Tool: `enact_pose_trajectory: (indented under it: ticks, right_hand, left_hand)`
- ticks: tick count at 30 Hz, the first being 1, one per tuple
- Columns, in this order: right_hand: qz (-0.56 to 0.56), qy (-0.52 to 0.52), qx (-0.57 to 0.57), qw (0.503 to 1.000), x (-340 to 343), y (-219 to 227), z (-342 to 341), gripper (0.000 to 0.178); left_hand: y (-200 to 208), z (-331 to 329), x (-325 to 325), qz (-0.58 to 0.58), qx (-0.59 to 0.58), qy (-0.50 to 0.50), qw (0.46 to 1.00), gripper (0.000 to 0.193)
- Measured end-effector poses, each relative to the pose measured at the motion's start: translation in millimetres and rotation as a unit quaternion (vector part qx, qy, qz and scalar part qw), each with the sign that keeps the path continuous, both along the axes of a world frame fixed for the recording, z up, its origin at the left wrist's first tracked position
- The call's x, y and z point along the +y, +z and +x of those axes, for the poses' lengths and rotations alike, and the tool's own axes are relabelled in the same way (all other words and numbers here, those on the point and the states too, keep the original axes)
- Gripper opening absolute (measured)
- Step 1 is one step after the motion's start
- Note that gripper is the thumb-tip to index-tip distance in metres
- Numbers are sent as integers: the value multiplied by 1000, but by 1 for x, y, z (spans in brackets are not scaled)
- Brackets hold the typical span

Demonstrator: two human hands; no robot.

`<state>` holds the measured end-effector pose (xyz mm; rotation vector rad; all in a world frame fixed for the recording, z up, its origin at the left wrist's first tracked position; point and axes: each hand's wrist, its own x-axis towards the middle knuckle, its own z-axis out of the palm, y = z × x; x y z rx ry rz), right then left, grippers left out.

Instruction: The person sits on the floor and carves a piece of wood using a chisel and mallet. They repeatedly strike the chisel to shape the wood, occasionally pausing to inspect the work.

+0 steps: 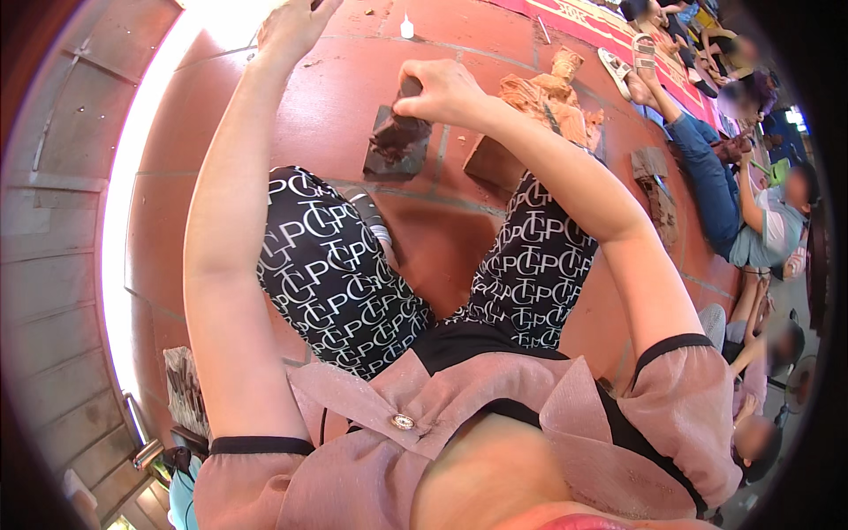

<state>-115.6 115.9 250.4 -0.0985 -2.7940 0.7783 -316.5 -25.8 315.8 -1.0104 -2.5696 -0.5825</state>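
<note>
My right hand is closed, thumb and fingers pinching the upper part of a dark brown, rough-shaped lump. The lump stands over a dark grey square slab on the floor; its exact material I cannot make out. My left hand is raised at the upper edge, where the picture cuts off part of it. Its visible fingers are stretched out, and nothing shows in them. An orange-brown carved figure stands beyond my right forearm, partly hidden by it, with a brown block beside it.
A small white nozzle bottle stands on the red tiled floor. To the right lie a rough brown piece and a red patterned mat. Other people sit at the right. A grey rough piece lies at the left.
</note>
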Motion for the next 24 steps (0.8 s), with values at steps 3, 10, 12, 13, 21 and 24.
enact_pose_trajectory:
  ticks: [3,10,12,13,21,24]
  right_hand:
    - [-12,-11,38,999,-16,11,-40,46]
    - [75,-57,21,995,6,-8,-107,40]
    - [112,-76,-3,991,2,-13,-112,31]
    - [90,-64,8,994,-9,-14,-123,36]
    - [176,-38,-57,982,-10,-2,-124,51]
    - [182,-56,22,982,-16,9,-109,50]
  left_hand:
    - [30,12,-15,-20,-10,11,1000,52]
    - [2,1,2,5,-6,-22,1000,47]
    - [-8,-1,0,8,-9,-24,1000,46]
    - [-1,-1,-15,1,0,-10,1000,46]
    - [-6,-6,-10,-10,7,-45,999,45]
    - [-1,-5,-7,-17,18,-38,999,44]
